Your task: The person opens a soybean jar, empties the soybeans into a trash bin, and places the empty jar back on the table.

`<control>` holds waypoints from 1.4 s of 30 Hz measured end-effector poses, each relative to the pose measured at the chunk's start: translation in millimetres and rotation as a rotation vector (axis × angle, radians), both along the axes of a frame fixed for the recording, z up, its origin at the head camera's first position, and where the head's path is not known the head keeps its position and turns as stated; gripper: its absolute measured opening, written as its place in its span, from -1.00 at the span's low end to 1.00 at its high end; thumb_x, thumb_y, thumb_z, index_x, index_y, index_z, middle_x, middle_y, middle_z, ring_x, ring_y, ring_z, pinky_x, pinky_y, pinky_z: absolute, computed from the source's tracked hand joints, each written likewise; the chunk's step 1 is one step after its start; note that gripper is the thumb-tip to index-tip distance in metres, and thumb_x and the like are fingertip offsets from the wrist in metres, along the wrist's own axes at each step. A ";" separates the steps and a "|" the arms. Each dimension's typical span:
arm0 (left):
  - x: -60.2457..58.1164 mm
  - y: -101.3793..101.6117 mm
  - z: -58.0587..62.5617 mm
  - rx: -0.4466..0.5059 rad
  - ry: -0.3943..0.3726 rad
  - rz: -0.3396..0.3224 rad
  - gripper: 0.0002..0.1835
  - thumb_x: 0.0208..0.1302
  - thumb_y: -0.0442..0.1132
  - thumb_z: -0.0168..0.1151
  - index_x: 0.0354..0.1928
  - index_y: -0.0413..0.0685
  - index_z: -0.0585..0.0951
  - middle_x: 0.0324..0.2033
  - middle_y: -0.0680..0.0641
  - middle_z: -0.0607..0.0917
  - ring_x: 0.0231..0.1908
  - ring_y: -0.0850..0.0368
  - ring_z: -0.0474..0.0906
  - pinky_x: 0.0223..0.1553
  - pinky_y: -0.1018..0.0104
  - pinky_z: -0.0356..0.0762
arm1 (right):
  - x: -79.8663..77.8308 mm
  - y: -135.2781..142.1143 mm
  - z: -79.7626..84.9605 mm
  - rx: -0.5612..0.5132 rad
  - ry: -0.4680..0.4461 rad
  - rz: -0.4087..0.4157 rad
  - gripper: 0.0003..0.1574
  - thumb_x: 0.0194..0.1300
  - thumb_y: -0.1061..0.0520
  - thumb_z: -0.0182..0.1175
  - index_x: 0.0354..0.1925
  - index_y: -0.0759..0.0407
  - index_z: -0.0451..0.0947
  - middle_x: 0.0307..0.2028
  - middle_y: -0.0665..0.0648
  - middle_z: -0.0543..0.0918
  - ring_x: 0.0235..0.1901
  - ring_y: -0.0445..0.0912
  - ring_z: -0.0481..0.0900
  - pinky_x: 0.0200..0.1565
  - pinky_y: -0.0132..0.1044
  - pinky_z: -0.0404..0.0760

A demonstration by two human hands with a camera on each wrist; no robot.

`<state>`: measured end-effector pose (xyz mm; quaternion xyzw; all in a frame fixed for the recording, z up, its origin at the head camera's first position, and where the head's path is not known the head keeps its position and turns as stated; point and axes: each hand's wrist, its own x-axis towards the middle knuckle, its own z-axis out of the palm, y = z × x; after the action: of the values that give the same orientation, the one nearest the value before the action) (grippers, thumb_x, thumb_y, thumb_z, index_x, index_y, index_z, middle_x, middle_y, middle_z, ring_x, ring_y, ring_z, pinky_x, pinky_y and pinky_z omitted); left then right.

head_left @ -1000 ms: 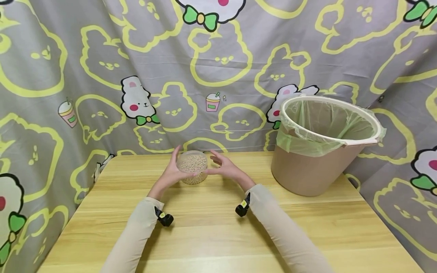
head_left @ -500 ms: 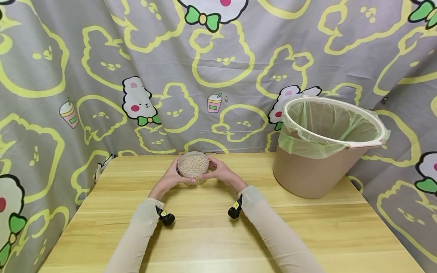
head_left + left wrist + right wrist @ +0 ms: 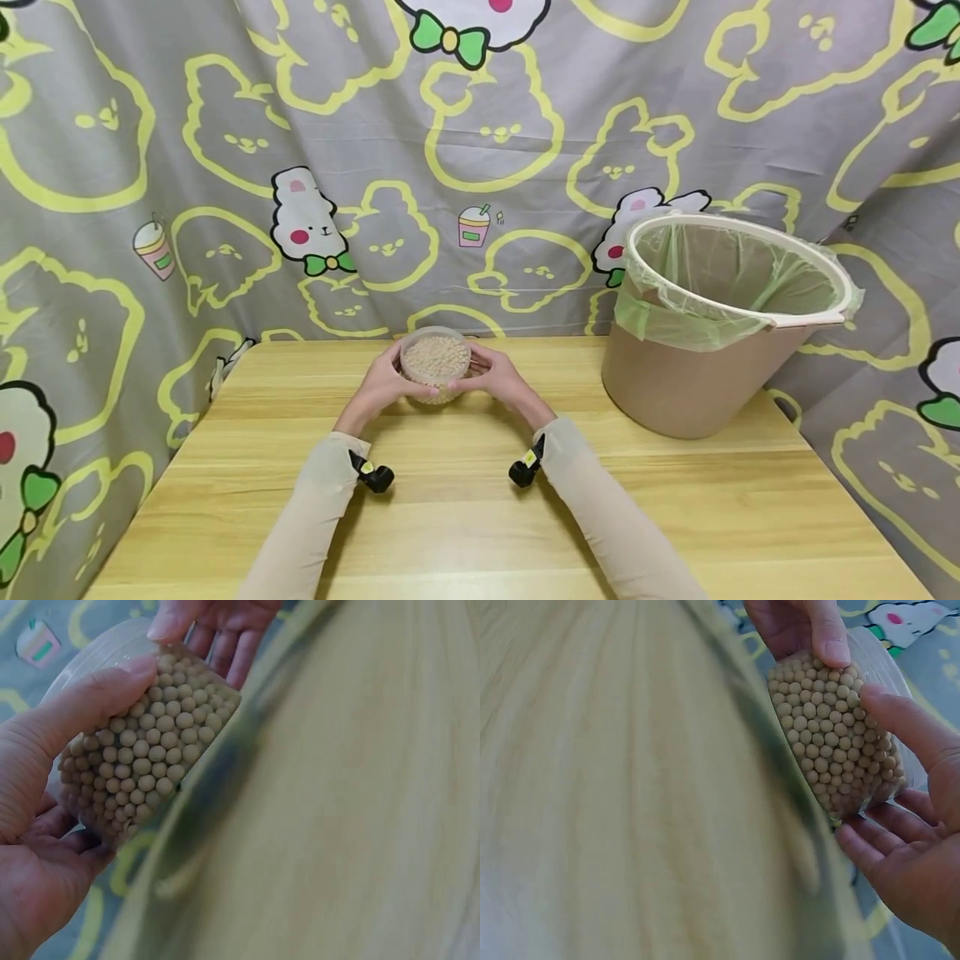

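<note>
A round clear plastic jar [image 3: 437,357] full of small beige balls is near the back of the wooden table in the head view. My left hand [image 3: 379,387] grips its left side, thumb across the front and fingers curled behind. From the other side my right hand [image 3: 501,379] grips it the same way, the two thumbs almost meeting. In the left wrist view the beige balls [image 3: 150,742] show through the clear wall, and the jar's base is close over the table. Fingers of the right hand [image 3: 922,881] reach around the low side in the right wrist view.
A tan bin [image 3: 675,383] lined with a thin green bag [image 3: 675,321] stands at the right rear, its white rim tilted. Behind the wooden table [image 3: 450,517] hangs a grey patterned curtain [image 3: 390,125]. Each sleeve carries a small black wrist camera [image 3: 375,477].
Both hands have gone from open around the jar to gripping it, the right hand moving in from the right. The jar has since shifted slightly up and to the right in the head view.
</note>
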<state>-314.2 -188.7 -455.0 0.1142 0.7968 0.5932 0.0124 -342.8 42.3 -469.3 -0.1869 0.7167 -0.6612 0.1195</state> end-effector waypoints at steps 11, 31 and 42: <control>25.5 54.2 64.7 0.084 0.210 -0.028 0.05 -0.29 -0.23 0.62 0.35 -0.06 0.28 0.19 -0.13 0.45 0.18 0.02 0.40 0.19 0.07 0.37 | 17.0 47.3 59.8 -0.090 0.155 0.027 0.12 -0.04 0.20 0.46 0.40 -0.17 0.14 0.34 0.01 0.31 0.32 -0.06 0.28 0.31 -0.07 0.24; 36.0 118.1 123.2 0.240 0.266 -0.235 0.06 -0.14 -0.34 0.52 0.41 -0.01 0.09 0.28 -0.19 0.26 0.20 0.00 0.28 0.19 -0.01 0.32 | 58.6 83.2 130.3 -0.017 0.366 -0.049 0.38 -0.39 0.27 0.61 0.38 0.05 0.10 0.19 0.07 0.38 0.15 -0.05 0.35 0.19 -0.03 0.34; 33.7 120.7 140.3 0.209 0.233 -0.236 0.11 -0.18 -0.30 0.55 0.42 0.00 0.07 0.29 -0.22 0.26 0.20 -0.01 0.31 0.19 0.04 0.34 | 63.6 85.5 137.9 -0.045 0.379 -0.142 0.37 -0.40 0.31 0.60 0.37 0.05 0.11 0.20 0.08 0.36 0.16 -0.07 0.33 0.20 -0.04 0.33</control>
<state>-280.5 -68.0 -314.7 0.2752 0.7080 0.6500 -0.0223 -279.2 127.8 -331.4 -0.2595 0.7229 -0.6366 -0.0689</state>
